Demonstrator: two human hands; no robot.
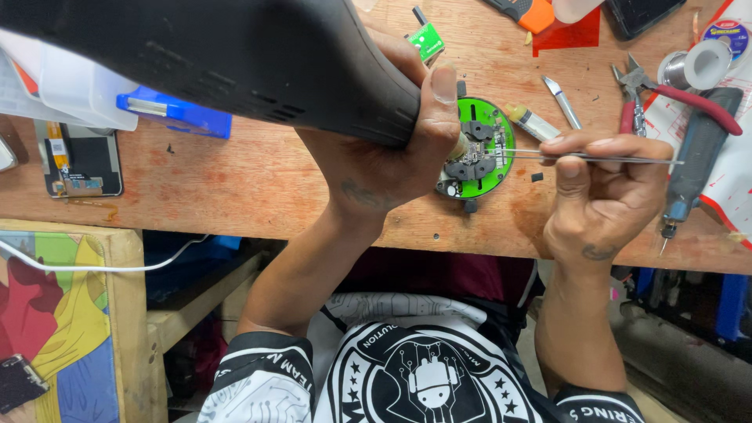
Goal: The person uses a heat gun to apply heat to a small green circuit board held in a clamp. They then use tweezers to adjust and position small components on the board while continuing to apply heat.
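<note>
My left hand point(392, 149) grips a big black hot-air tool point(235, 55) that fills the upper left, its nozzel end hidden by my thumb and pointing at a round green holder point(492, 174) on the wooden bench. The holder carries small dark clamps with a part between them. My right hand point(603, 196) pinches thin metal tweezers point(611, 159); their tips reach left over the green holder's middle. Both forearms come up from the bench's near edge.
A phone with its back off point(78, 160) lies at the left, a blue tool point(176, 112) beside it. Red-handled pliers point(666, 90), a solder spool point(697, 64), a small tube point(531, 121), a blade point(562, 100) and a grey pen-like tool point(693, 164) crowd the right. A small green board point(427, 39) lies behind.
</note>
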